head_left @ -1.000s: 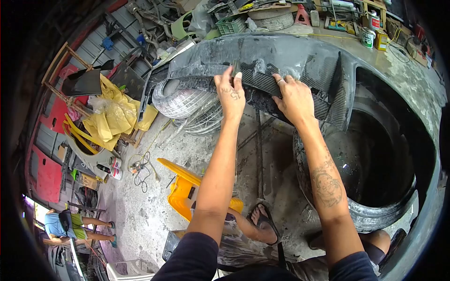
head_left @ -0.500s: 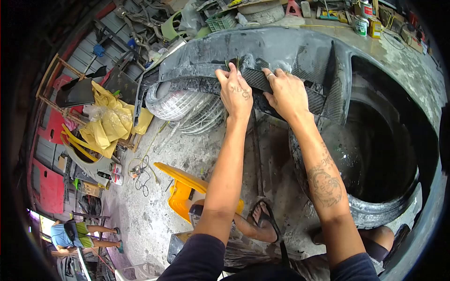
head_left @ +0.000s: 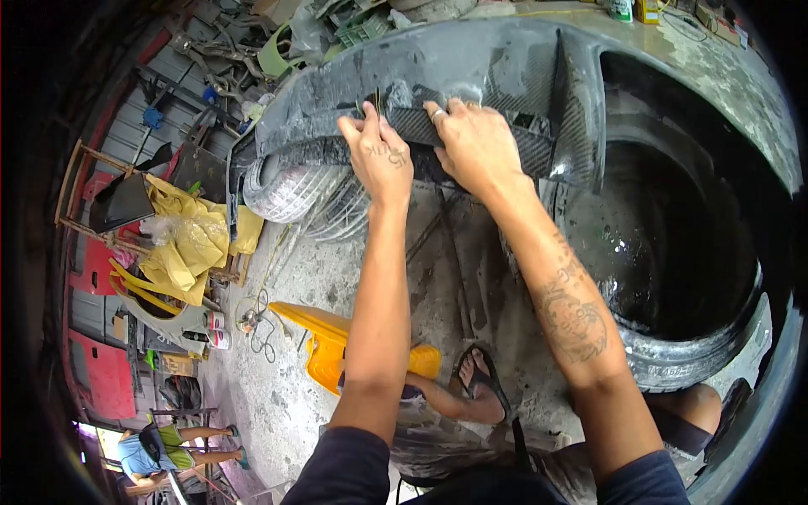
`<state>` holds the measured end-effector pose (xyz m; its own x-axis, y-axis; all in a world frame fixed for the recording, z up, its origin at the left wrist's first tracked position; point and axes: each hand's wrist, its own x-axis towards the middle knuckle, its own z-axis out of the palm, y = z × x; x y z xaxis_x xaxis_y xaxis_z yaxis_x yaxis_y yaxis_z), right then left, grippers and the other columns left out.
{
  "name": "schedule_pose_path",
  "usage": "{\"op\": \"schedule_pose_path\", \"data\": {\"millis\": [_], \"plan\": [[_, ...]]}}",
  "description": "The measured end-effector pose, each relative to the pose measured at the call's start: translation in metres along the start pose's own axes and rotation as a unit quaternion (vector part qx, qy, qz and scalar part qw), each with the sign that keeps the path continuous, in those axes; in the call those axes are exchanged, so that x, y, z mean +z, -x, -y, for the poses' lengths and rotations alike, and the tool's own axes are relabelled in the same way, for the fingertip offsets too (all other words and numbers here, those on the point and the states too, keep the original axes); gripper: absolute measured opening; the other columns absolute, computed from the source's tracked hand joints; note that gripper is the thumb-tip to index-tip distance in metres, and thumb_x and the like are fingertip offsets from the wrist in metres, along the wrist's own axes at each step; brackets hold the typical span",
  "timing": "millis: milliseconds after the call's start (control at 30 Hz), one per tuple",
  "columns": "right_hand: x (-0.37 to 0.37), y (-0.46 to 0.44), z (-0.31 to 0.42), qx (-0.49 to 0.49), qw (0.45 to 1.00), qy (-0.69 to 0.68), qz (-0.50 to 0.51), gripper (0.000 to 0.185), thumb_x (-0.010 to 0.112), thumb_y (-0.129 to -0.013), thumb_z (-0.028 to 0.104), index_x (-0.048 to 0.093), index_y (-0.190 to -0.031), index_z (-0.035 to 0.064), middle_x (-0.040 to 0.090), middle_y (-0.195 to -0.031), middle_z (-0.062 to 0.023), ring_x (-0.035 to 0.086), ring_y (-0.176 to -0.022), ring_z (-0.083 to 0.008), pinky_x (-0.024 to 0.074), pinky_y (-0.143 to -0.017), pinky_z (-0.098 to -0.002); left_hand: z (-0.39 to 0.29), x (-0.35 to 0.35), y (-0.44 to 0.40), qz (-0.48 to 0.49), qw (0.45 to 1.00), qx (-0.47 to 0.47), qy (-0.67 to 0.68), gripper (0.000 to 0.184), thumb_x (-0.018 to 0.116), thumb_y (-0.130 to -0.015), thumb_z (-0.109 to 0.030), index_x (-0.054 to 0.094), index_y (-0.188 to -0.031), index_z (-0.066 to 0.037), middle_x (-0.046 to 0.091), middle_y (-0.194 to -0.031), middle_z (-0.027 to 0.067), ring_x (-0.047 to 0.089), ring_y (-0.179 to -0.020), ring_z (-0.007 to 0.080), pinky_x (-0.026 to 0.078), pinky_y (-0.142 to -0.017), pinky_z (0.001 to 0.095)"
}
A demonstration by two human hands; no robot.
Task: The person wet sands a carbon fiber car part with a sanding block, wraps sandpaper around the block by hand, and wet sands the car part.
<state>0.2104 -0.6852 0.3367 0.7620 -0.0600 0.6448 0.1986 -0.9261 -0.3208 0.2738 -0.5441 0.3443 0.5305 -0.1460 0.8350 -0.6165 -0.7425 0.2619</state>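
A large grey-black car bumper (head_left: 421,59) with carbon-weave patches lies across the top of the view, its surface dusty and scuffed. My left hand (head_left: 383,164) pinches a small thin dark piece (head_left: 376,99) with yellowish edges against the bumper's slotted front; its exact kind does not show. To the right, my right hand (head_left: 481,147) grips the bumper's carbon-patterned strip, fingers over the top and thumb lower down. A ring is on one finger. The fingers partly cover the slot between them.
Under the bumper lie a tyre (head_left: 665,370) at right and a wrapped roll (head_left: 290,198) at left. A yellow plastic stool (head_left: 328,349) stands near my leg. Crumpled yellow sheeting (head_left: 189,244) and car parts crowd the left wall. A person (head_left: 156,450) stands at lower left.
My view has shifted, so bumper and hands appear farther left and higher. Both hands keep their places on the bumper, the left still pinching the thin piece.
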Motion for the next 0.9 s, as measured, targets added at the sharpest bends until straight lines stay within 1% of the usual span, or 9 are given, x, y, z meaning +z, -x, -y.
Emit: {"op": "schedule_pose_path", "data": {"millis": [167, 267, 300, 400, 433, 600, 767, 800, 900], "plan": [[0.01, -0.002, -0.004, -0.014, 0.999, 0.005, -0.03, 0.056, 0.079, -0.077, 0.016, 0.064, -0.131, 0.006, 0.069, -0.104, -0.0153, 0.07, -0.093, -0.0319, 0.0561, -0.085, -0.0414, 0.009, -0.007, 0.015, 0.006, 0.999, 0.035, 0.017, 0.037, 0.056, -0.095, -0.003, 0.062, -0.129, 0.013, 0.047, -0.096, 0.0191, 0.055, -0.08, 0.0304, 0.047, -0.075, 0.041], [-0.001, 0.0, 0.002, 0.013, 1.0, 0.0, 0.022, 0.057, 0.079, -0.078, 0.016, 0.064, -0.133, 0.0076, 0.068, -0.103, -0.0137, 0.07, -0.095, -0.0309, 0.0562, -0.085, -0.0413, 0.009, -0.004, 0.005, -0.002, 0.999, 0.038, 0.015, 0.037, 0.056, -0.095, -0.001, 0.062, -0.129, 0.013, 0.046, -0.095, 0.0199, 0.055, -0.08, 0.0312, 0.047, -0.075, 0.0415], [0.004, 0.005, 0.003, 0.01, 1.0, 0.0, 0.006, 0.059, 0.08, -0.078, 0.018, 0.063, -0.134, 0.0085, 0.067, -0.103, -0.0127, 0.07, -0.095, -0.0304, 0.0563, -0.085, -0.0411, 0.007, -0.009, 0.017, -0.024, 0.997, 0.072, 0.021, 0.036, 0.057, -0.096, -0.002, 0.062, -0.128, 0.013, 0.046, -0.093, 0.0197, 0.055, -0.08, 0.0312, 0.047, -0.074, 0.0418], [0.002, 0.001, 0.0, 0.002, 1.0, 0.012, 0.008, 0.061, 0.081, -0.077, 0.019, 0.063, -0.134, 0.0077, 0.067, -0.104, -0.0127, 0.07, -0.095, -0.0306, 0.0564, -0.085, -0.0414, 0.011, -0.012, 0.027, -0.004, 0.997, 0.049, 0.052, 0.036, 0.056, -0.096, -0.002, 0.063, -0.129, 0.012, 0.047, -0.094, 0.0193, 0.054, -0.08, 0.0311, 0.047, -0.075, 0.0408], [0.003, 0.002, -0.001, -0.025, 0.998, 0.0, -0.05, 0.043, 0.069, -0.079, 0.007, 0.069, -0.122, 0.0041, 0.07, -0.098, -0.0155, 0.072, -0.087, -0.0314, 0.0569, -0.081, -0.0418, 0.008, -0.015, 0.02, 0.004, 0.999, 0.035, 0.039, 0.036, 0.056, -0.096, -0.002, 0.063, -0.129, 0.012, 0.047, -0.094, 0.019, 0.054, -0.08, 0.0309, 0.047, -0.075, 0.0409], [-0.001, 0.0, -0.004, -0.031, 0.999, 0.007, -0.03, 0.046, 0.072, -0.081, 0.012, 0.067, -0.126, 0.0047, 0.07, -0.105, -0.0151, 0.072, -0.09, -0.0299, 0.0572, -0.082, -0.0416, -0.004, -0.015, 0.029, -0.007, 0.999, 0.015, 0.045, 0.037, 0.056, -0.098, -0.005, 0.062, -0.13, 0.011, 0.047, -0.094, 0.0176, 0.054, -0.079, 0.0295, 0.047, -0.073, 0.0401], [-0.001, 0.004, -0.002, -0.019, 1.0, 0.007, -0.002, 0.059, 0.08, -0.077, 0.017, 0.064, -0.133, 0.0073, 0.067, -0.103, -0.0136, 0.069, -0.096, -0.0307, 0.0564, -0.084, -0.0415, 0.004, -0.008, 0.009, -0.008, 0.999, 0.0, 0.033, 0.036, 0.056, -0.097, -0.002, 0.062, -0.13, 0.011, 0.047, -0.096, 0.0191, 0.055, -0.08, 0.0323, 0.049, -0.074, 0.0412], [-0.003, 0.004, -0.001, -0.016, 1.0, 0.004, -0.003, 0.063, 0.082, -0.076, 0.019, 0.062, -0.136, 0.0084, 0.066, -0.101, -0.0119, 0.068, -0.096, -0.0307, 0.0562, -0.085, -0.0416, 0.003, -0.008, 0.017, -0.028, 0.999, 0.036, 0.008, 0.037, 0.055, -0.096, -0.003, 0.062, -0.13, 0.012, 0.047, -0.097, 0.0193, 0.056, -0.081, 0.0325, 0.05, -0.075, 0.0419], [-0.004, -0.002, -0.002, -0.027, 1.0, 0.008, -0.006, 0.058, 0.08, -0.077, 0.017, 0.064, -0.132, 0.0065, 0.068, -0.105, -0.0137, 0.07, -0.097, -0.0307, 0.056, -0.086, -0.0413, 0.0, -0.008, 0.029, 0.005, 1.0, -0.015, 0.018, 0.038, 0.058, -0.095, -0.004, 0.06, -0.131, 0.009, 0.05, -0.104, 0.0231, 0.063, -0.076, 0.04, 0.053, -0.071, 0.048]]}}
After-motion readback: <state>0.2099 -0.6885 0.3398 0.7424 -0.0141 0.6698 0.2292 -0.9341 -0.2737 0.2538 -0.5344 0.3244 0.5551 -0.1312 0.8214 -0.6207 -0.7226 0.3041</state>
